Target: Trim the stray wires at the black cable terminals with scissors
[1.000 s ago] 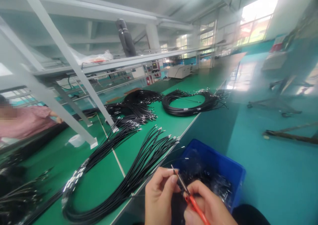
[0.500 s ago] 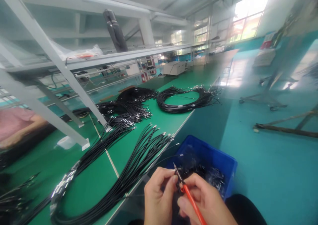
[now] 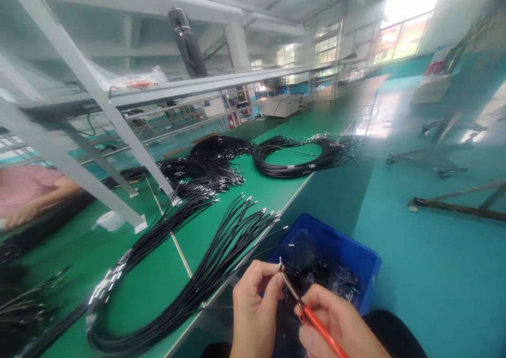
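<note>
My left hand (image 3: 255, 300) is closed, thumb and forefinger pinching a small dark piece with a silvery tip (image 3: 280, 263). A thin black cable seems to run behind that hand, but the joint is hidden. In my right hand (image 3: 340, 316) is a red-handled tool with a slim metal nose (image 3: 321, 325). Its tip meets the piece at my left fingertips. Below and beyond both hands stands a blue bin (image 3: 366, 263) with small dark parts and clear plastic bags inside. To the left, a bent bundle of black cables (image 3: 169, 321) with metal ends lies on the green table (image 3: 146, 284).
Further back are a coiled cable bundle (image 3: 280, 171) and more piled black cables (image 3: 217, 150). White shelf posts (image 3: 132, 147) rise from the table, and a dark bottle (image 3: 188, 47) stands on the shelf. At the left, another person's arm (image 3: 51, 197) rests by more cables.
The tool's nose has drawn down and right, and its tip now lies at my left fingertips instead of above them. The small piece's silvery end now shows upright. The view has shifted slightly.
</note>
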Action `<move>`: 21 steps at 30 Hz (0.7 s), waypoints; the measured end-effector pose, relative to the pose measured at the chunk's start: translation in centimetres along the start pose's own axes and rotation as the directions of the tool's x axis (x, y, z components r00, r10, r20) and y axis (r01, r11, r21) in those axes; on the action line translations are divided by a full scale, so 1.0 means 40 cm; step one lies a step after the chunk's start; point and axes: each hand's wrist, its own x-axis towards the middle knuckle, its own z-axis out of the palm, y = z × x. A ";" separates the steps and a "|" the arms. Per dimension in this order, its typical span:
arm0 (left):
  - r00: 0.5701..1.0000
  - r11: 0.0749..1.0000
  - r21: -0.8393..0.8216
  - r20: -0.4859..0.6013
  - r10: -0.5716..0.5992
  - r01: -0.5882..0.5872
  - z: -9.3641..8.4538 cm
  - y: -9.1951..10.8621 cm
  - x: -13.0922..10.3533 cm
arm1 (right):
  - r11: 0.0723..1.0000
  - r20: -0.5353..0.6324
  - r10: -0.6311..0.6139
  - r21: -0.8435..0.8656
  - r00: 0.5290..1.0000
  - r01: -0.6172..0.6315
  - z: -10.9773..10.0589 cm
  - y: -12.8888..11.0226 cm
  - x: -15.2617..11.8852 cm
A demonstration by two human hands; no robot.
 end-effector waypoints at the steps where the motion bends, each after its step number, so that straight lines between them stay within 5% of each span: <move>1: 1.000 1.000 0.003 0.009 0.005 -0.005 0.000 0.000 0.000 | 1.000 -0.009 0.013 -0.018 1.000 -0.013 0.001 -0.002 0.001; 16: 0.989 0.987 0.065 0.033 0.147 -0.149 0.012 -0.015 0.000 | 0.992 -0.010 0.062 -0.112 0.998 -0.063 0.001 -0.031 0.011; 21: 0.975 0.965 0.142 0.038 0.217 -0.220 0.013 -0.026 0.002 | 0.984 -0.036 0.025 -0.175 0.999 -0.031 -0.022 0.010 0.011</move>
